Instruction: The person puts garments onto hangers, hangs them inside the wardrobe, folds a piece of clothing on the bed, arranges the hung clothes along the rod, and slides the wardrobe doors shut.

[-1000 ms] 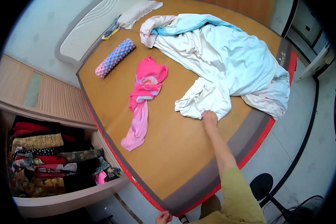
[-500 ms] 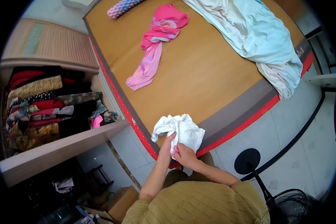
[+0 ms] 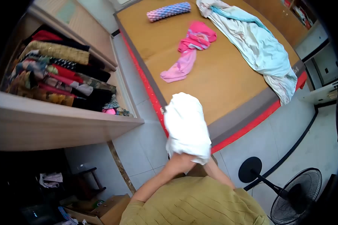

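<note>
A white garment [image 3: 187,123] stretches out in front of me over the near corner of the bed, its outline slightly blurred. My left hand [image 3: 184,160] grips its near edge, with the fingers tucked under the fabric. My right forearm [image 3: 218,174] runs up to the same near edge, where the cloth hides my right hand. Farther up the bed lies a crumpled pink garment [image 3: 187,52], apart from both hands.
The bed [image 3: 229,82] has a brown surface, grey border and red side. A pale blue and white sheet [image 3: 263,48] and a bumpy foam roller [image 3: 169,11] lie on it. An open wardrobe [image 3: 64,127] full of clothes stands left; a black fan [image 3: 296,195] stands right.
The white garment, bunched up with both hands visible on it, is now spread longer and covers my right hand. My view has shifted, showing more of the fan and roller.
</note>
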The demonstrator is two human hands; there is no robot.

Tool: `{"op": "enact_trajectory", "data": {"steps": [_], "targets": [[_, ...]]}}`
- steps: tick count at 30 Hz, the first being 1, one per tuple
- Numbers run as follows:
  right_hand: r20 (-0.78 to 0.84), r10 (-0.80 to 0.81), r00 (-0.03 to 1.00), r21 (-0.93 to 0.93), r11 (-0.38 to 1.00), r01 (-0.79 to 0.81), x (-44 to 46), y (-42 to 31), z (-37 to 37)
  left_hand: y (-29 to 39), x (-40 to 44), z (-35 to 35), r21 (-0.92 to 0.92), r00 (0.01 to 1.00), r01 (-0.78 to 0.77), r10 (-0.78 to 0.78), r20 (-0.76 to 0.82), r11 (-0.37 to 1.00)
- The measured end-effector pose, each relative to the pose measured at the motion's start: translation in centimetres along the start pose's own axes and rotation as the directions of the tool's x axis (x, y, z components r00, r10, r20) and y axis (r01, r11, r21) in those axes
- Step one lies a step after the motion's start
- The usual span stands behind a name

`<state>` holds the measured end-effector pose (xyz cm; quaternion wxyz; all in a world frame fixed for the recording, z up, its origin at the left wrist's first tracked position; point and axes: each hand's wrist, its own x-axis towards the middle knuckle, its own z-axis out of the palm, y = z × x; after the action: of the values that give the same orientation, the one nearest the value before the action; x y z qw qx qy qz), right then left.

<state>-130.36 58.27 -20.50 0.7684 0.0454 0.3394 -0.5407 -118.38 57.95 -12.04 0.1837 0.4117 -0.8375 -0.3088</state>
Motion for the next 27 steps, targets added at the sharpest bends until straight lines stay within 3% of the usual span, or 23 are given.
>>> {"op": "enact_trajectory", "data": {"steps": [1,2,4,5,7,9,10,11,12,13,14,15,18,22,25,27], "targets": [[0.027,0.004,1.0,0.024,1.0,-0.004,0.1,1.5,1.3,1.4,-0.5,-1.1,0.009,0.994,-0.108,0.108,-0.011,0.994],[0.061,0.014,0.998,0.017,1.0,-0.015,0.2,3.0,2.5,2.3,-2.0,-2.7,0.189,0.957,-0.053,-0.004,0.29,0.981],[0.129,0.034,0.991,0.012,0.999,-0.036,0.3,5.5,4.4,2.3,-5.2,-5.9,0.089,0.991,-0.128,0.125,0.041,0.988],[0.156,0.041,0.987,-0.002,0.999,-0.042,0.4,6.6,5.4,1.4,-7.2,-6.9,0.07,0.985,-0.108,0.116,-0.13,0.992],[0.211,0.055,0.976,-0.025,0.998,-0.051,0.4,8.5,7.1,-1.2,-11.9,-8.6,0.021,0.887,-0.083,0.084,-0.455,0.996],[0.243,0.076,0.967,-0.063,0.996,-0.063,0.1,10.3,8.6,-2.1,-15.4,-11.7,0.004,0.688,0.253,-0.177,-0.704,0.968],[0.253,0.089,0.963,-0.087,0.994,-0.069,-0.1,11.2,9.1,-3.0,-16.4,-12.2,-0.351,0.573,0.189,-0.393,-0.719,0.917],[0.265,0.101,0.959,-0.109,0.991,-0.074,-0.2,12.0,9.7,-4.5,-17.0,-12.2,-0.653,0.471,0.065,-0.6,-0.647,0.755],[0.276,0.113,0.955,-0.137,0.988,-0.077,-0.4,12.8,10.2,-5.9,-17.7,-12.0,-0.858,0.399,-0.102,-0.77,-0.498,0.503],[0.287,0.124,0.95,-0.163,0.983,-0.079,-0.5,13.6,10.8,-7.8,-18.9,-11.1,-0.961,0.469,-0.211,-0.844,-0.259,0.178],[0.295,0.142,0.945,-0.196,0.977,-0.086,-0.6,14.3,11.3,-9.6,-20.3,-9.8,-0.944,0.565,-0.284,-0.825,-0.022,-0.169],[0.306,0.153,0.94,-0.224,0.971,-0.085,-0.8,14.9,11.8,-9.9,-21.1,-9.7,-0.814,0.675,-0.304,-0.715,0.182,-0.494],[0.323,0.184,0.928,-0.337,0.939,-0.069,-1.4,15.7,12.1,-8.5,-22.3,-9.2,-0.787,0.669,-0.367,-0.729,0.146,-0.495],[0.285,0.229,0.931,-0.612,0.791,-0.008,-2.7,14.8,9.1,-7.6,-23.9,-11.8,-0.88,0.602,-0.438,-0.787,-0.136,-0.184],[0.044,0.361,0.932,-0.829,0.534,-0.168,-3.8,11.7,5.3,-6.1,-24.3,-14.3,-0.903,0.614,-0.428,-0.741,-0.271,-0.024],[-0.174,0.434,0.884,-0.879,0.337,-0.338,-4.7,9.0,3.9,-4.7,-23.8,-14.5,-0.884,0.664,-0.44,-0.72,-0.203,-0.156]]}}
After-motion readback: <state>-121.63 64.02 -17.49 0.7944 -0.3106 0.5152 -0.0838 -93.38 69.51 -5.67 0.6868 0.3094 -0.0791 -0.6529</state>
